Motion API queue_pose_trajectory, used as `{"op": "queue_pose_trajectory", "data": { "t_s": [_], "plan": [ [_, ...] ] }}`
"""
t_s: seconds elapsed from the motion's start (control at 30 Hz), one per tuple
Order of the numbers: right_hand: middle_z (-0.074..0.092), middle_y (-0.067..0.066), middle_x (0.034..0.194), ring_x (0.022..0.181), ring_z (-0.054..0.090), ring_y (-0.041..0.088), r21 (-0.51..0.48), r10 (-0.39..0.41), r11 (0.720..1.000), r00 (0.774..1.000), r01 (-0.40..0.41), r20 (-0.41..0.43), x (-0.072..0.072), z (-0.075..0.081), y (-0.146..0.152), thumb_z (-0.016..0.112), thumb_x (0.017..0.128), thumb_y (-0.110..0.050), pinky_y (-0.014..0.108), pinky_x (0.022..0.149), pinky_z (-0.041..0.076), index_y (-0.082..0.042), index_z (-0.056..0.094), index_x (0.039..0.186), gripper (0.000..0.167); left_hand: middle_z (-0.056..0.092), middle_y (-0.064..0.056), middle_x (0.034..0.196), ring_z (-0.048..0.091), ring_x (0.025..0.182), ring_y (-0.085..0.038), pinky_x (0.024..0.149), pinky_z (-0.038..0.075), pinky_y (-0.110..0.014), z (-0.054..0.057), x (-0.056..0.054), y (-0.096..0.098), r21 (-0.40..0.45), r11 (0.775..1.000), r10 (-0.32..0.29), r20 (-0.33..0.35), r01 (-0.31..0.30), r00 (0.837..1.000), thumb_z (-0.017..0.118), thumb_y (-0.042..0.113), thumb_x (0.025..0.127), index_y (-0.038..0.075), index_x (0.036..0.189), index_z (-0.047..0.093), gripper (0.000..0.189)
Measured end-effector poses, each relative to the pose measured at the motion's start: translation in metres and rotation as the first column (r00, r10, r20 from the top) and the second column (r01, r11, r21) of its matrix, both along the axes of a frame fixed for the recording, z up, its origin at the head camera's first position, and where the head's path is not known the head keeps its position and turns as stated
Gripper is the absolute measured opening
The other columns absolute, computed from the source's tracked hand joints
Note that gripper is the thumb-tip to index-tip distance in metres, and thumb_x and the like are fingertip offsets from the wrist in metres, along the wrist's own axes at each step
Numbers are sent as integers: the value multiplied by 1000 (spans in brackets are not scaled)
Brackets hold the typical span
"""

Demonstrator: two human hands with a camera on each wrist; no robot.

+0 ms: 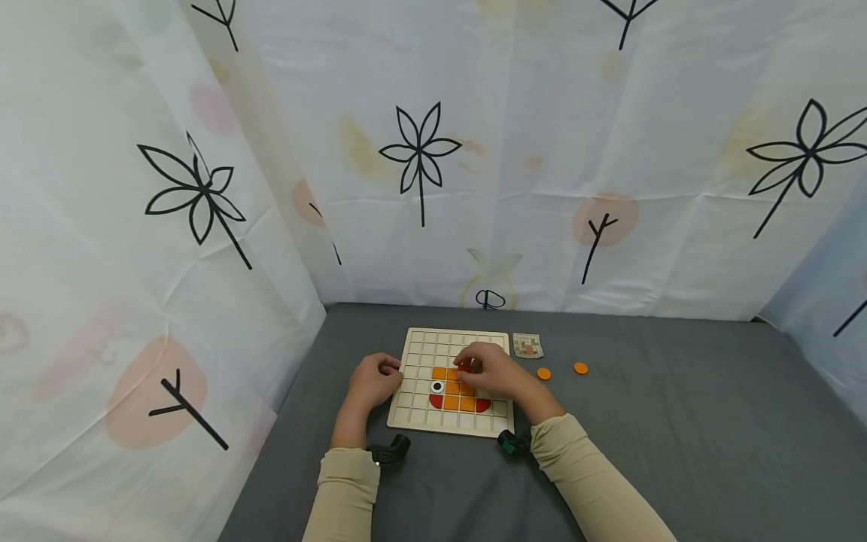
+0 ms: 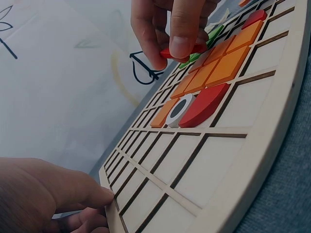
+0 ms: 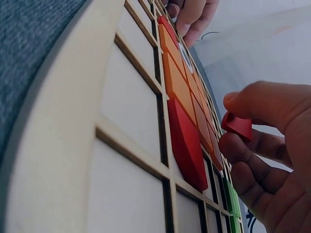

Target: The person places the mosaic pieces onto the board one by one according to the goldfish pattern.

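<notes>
A pale wooden grid board [image 1: 420, 418] lies on the dark cloth. My left hand [image 1: 375, 380] holds its left edge, with the fingertips [image 2: 104, 198] on the rim. Above the board, my right hand [image 1: 491, 369] pinches a small red tile [image 3: 238, 127] between thumb and fingers. Orange square tiles [image 1: 451, 403] fill several cells near the middle. Beside them sit a white tile with a black dot [image 1: 437, 387], a red rounded tile [image 1: 436, 402] and another red tile [image 1: 483, 405]. Green tiles [image 3: 233, 199] show farther back, mostly hidden by my right hand in the head view.
A small patterned card [image 1: 527, 345] lies by the board's upper right corner. Two orange round pieces, one nearer [image 1: 544, 373] and one farther right [image 1: 580, 368], rest on the grey cloth [image 1: 677, 421]. A patterned white curtain [image 1: 508, 173] hangs behind.
</notes>
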State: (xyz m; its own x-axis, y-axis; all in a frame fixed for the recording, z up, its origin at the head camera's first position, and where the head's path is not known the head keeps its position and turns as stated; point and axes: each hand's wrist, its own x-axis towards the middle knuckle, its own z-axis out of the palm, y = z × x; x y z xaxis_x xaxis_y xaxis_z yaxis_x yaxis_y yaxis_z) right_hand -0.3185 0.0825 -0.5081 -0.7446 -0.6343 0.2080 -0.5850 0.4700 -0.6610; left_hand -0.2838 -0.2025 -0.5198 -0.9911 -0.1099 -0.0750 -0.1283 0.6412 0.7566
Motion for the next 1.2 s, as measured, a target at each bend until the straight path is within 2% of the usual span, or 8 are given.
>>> {"op": "queue_pose_trajectory", "data": {
  "t_s": [0.13,0.27,0.5,0.67,0.97,1.2],
  "plan": [
    [72,6,108,87,62,10,-1,2,1000,999,-2,-38,0,-1,0,68,104,-13,30,80,54,-3,74,127,25,72,-6,96,64,83,-19,71,50,-36,1,0,0,-1,1000,-2,-4,2,1000,70,16,94,10,112,76,20],
    [73,7,111,92,65,13,-10,-3,1000,999,2,-54,1,-1,1,67,105,-12,31,83,56,-4,76,125,24,72,-6,96,64,83,-19,72,50,-37,2,0,1,-3,1000,0,-2,0,1000,70,16,94,10,112,76,19],
    [72,7,106,83,58,10,-25,-3,1000,1000,3,-15,3,1,1,71,99,-6,27,76,53,1,74,127,29,72,-6,96,64,83,-20,73,50,-36,4,1,2,-4,1000,3,-3,-3,1000,70,17,94,9,111,76,20],
    [73,8,110,88,63,12,-14,-15,1000,1000,15,8,3,1,0,72,95,-2,27,79,54,0,74,128,32,71,-7,95,63,82,-20,72,50,-37,4,0,1,-3,1000,1,-13,-1,1000,71,16,94,9,111,76,19],
    [75,6,110,89,66,12,-15,-24,1000,999,24,33,3,-1,1,75,97,-10,28,79,56,-2,75,124,27,72,-6,96,64,83,-20,73,51,-37,3,0,1,-6,1000,4,-5,-4,1000,70,17,95,10,111,76,19],
    [76,0,104,87,66,7,-5,-43,999,998,43,35,1,-3,-1,76,99,-20,27,79,56,-7,76,122,26,72,-6,96,64,83,-20,73,51,-37,2,-1,1,-15,1000,6,-7,-6,1000,70,16,95,10,111,76,19]
  ]
}}
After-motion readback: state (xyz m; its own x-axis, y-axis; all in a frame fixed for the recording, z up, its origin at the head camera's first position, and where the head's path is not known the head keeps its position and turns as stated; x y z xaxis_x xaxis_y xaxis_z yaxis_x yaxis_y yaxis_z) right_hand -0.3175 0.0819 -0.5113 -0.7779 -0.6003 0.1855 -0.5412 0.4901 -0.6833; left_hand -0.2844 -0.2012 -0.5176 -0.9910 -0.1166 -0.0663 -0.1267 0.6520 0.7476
